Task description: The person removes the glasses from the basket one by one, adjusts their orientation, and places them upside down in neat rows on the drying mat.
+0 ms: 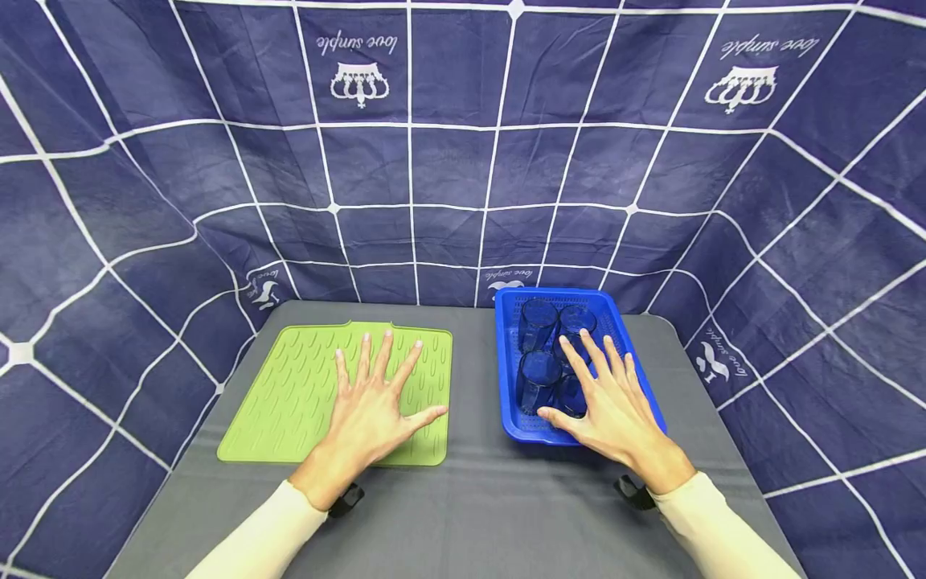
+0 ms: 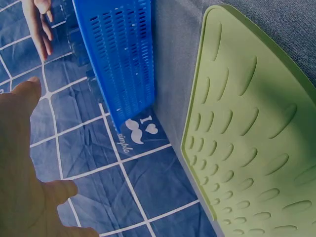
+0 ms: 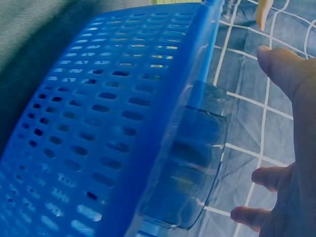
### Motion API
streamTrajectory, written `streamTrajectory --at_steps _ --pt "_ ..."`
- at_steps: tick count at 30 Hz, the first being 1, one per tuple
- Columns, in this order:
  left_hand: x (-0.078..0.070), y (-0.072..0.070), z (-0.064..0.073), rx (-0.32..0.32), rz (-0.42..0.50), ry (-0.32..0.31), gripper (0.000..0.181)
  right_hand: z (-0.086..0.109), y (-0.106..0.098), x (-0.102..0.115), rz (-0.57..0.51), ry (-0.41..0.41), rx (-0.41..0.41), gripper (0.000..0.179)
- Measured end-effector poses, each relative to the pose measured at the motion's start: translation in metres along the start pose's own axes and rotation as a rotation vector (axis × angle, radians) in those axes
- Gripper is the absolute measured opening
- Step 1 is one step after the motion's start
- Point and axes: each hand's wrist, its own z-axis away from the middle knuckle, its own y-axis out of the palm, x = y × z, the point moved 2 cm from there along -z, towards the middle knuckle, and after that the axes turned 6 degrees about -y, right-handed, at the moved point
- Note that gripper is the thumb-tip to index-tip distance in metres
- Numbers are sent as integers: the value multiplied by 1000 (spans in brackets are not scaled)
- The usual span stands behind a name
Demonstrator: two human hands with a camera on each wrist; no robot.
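Note:
My left hand (image 1: 369,414) hovers over a green ridged drying mat (image 1: 304,386), its fingers spread wide and nothing in its grasp. The mat lies flat on the left of the table. On the right, my right hand (image 1: 615,406) is spread above a blue perforated plastic basket (image 1: 511,406). Several clear drinking glasses (image 1: 538,374) stand in that basket, partly covered by the fingers in the head view. In the right wrist view a glass (image 3: 190,163) pokes above the basket's rim, with my fingers (image 3: 284,69) apart from it.
A grey cloth (image 1: 477,498) covers the table. Blue curtains (image 1: 448,169) with white grid lines rise at the back and both sides, close behind the basket. A strip of table separates mat and basket. Each wrist wears a dark band (image 1: 346,500).

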Motion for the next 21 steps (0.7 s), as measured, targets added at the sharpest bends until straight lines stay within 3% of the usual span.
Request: streamTrajectory --at_steps 9,16,21 --pt "-3 0 0 -50 25 22 107 -18 -2 8 31 -117 -45 112" --pt "-7 2 3 -68 57 25 106 -34 -5 11 34 -157 92 102" --pt "-13 4 4 -39 75 26 104 -44 -5 13 12 -163 169 101"
